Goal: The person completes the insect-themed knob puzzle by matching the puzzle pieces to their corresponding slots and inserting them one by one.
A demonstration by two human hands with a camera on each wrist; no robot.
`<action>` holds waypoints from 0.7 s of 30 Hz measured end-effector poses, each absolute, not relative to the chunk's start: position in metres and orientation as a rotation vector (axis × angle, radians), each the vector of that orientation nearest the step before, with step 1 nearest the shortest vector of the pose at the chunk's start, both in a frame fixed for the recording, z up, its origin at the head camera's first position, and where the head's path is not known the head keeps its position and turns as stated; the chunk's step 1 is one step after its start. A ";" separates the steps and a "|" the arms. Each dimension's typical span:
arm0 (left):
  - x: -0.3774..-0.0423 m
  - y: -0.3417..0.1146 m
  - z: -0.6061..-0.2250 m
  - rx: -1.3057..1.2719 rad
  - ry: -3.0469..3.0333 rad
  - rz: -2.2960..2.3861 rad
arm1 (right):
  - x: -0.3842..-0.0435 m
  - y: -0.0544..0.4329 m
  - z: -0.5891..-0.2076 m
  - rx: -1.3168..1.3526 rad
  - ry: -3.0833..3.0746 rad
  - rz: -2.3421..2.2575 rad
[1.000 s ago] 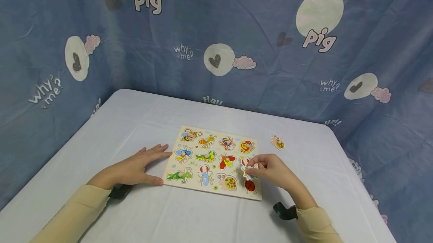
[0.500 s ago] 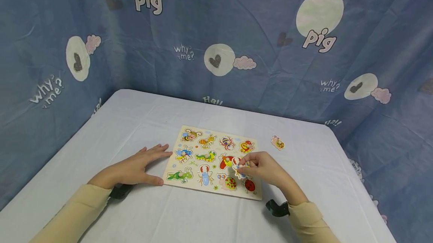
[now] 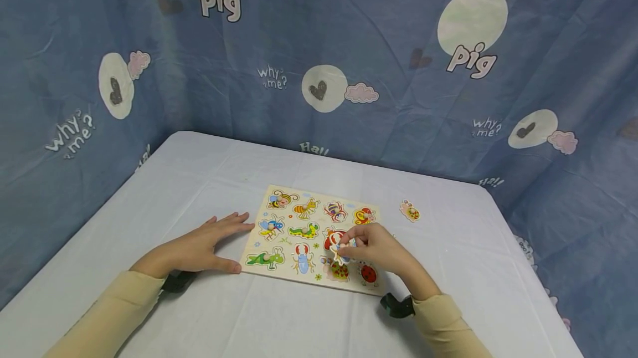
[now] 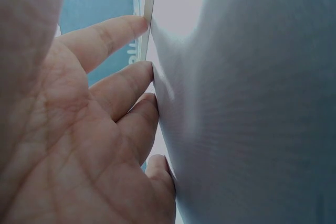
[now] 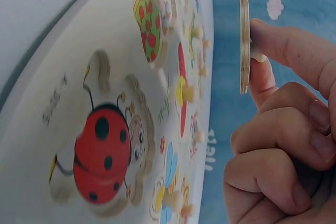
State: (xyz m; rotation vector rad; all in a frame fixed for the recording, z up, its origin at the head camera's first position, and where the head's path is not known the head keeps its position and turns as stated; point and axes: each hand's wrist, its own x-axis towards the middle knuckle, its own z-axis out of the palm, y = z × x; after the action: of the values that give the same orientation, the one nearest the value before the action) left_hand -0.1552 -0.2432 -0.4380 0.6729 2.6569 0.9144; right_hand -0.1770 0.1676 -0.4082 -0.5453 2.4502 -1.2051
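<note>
A wooden peg puzzle board [image 3: 286, 270] with insect pictures lies on the table. My right hand [image 3: 381, 247] pinches the small knob of a stag beetle puzzle piece [image 3: 340, 255] between thumb and index finger. This piece hangs above the board's lower right part, apart from it, and in the right wrist view shows edge-on [image 5: 244, 40]. The other fingers curl into the palm. Below, the board shows pieceless recesses with a ladybug [image 3: 368, 274], a snail [image 3: 340, 272] and a stag beetle [image 3: 302, 258]. My left hand [image 3: 199, 250], fingers spread, touches the board's left edge.
To the board's right, a snail puzzle piece [image 3: 411, 211] lies on the white tablecloth [image 3: 453, 236]. Several knobbed pieces, such as the green caterpillar [image 3: 304, 230], sit in their recesses. A blue printed curtain [image 3: 279, 114] hangs behind the table.
My right hand has carried the stag beetle puzzle piece leftward across the board, from its right side to above the snail recess. The left hand has stayed in place.
</note>
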 end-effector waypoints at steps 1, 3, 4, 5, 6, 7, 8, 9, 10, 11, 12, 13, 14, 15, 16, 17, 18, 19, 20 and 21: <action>-0.155 -0.243 -0.438 0.674 2.658 0.913 | -0.177 0.166 -0.409 -0.546 2.446 -1.205; -0.156 -0.244 -0.439 0.676 2.658 0.912 | -0.178 0.163 -0.410 -0.546 2.437 -1.204; -0.156 -0.244 -0.439 0.677 2.658 0.911 | -0.178 0.162 -0.410 -0.545 2.434 -1.202; -0.156 -0.244 -0.440 0.677 2.659 0.911 | -0.178 0.160 -0.411 -0.542 2.430 -1.201; -0.156 -0.244 -0.440 0.676 2.657 0.912 | -0.178 0.159 -0.411 -0.539 2.429 -1.198; -0.156 -0.244 -0.440 0.675 2.656 0.914 | -0.178 0.157 -0.412 -0.540 2.426 -1.198; -0.156 -0.244 -0.440 0.674 2.656 0.915 | -0.178 0.156 -0.412 -0.537 2.421 -1.199; -0.156 -0.244 -0.440 0.673 2.655 0.915 | -0.178 0.155 -0.412 -0.538 2.418 -1.199; -0.156 -0.244 -0.440 0.672 2.656 0.915 | -0.178 0.153 -0.412 -0.536 2.416 -1.196; -0.156 -0.244 -0.441 0.672 2.656 0.914 | -0.179 0.152 -0.413 -0.537 2.418 -1.192; -0.156 -0.244 -0.441 0.672 2.657 0.913 | -0.179 0.150 -0.413 -0.537 2.421 -1.186; -0.156 -0.244 -0.440 0.673 2.658 0.912 | -0.179 0.149 -0.414 -0.540 2.421 -1.184; -0.156 -0.244 -0.440 0.674 2.659 0.910 | -0.179 0.147 -0.414 -0.541 2.423 -1.179; -0.156 -0.244 -0.440 0.675 2.660 0.909 | -0.179 0.146 -0.414 -0.547 2.427 -1.175; -0.156 -0.244 -0.440 0.676 2.661 0.909 | -0.179 0.144 -0.415 -0.549 2.431 -1.169; -0.156 -0.244 -0.440 0.676 2.661 0.908 | -0.179 0.143 -0.415 -0.553 2.434 -1.164; -0.156 -0.244 -0.440 0.676 2.662 0.908 | -0.179 0.141 -0.416 -0.556 2.434 -1.159; -0.156 -0.243 -0.440 0.675 2.662 0.907 | -0.179 0.140 -0.416 -0.561 2.432 -1.157; -0.156 -0.243 -0.440 0.675 2.663 0.907 | -0.179 0.138 -0.417 -0.566 2.433 -1.152; -0.156 -0.243 -0.440 0.675 2.663 0.908 | -0.179 0.137 -0.418 -0.573 2.429 -1.153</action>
State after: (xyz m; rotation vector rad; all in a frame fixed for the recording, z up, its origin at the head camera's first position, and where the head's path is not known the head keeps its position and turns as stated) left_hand -0.1556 -0.2433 -0.4397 0.6749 2.6632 0.9076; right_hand -0.1790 0.1366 -0.4177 -0.5726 2.4293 -1.1526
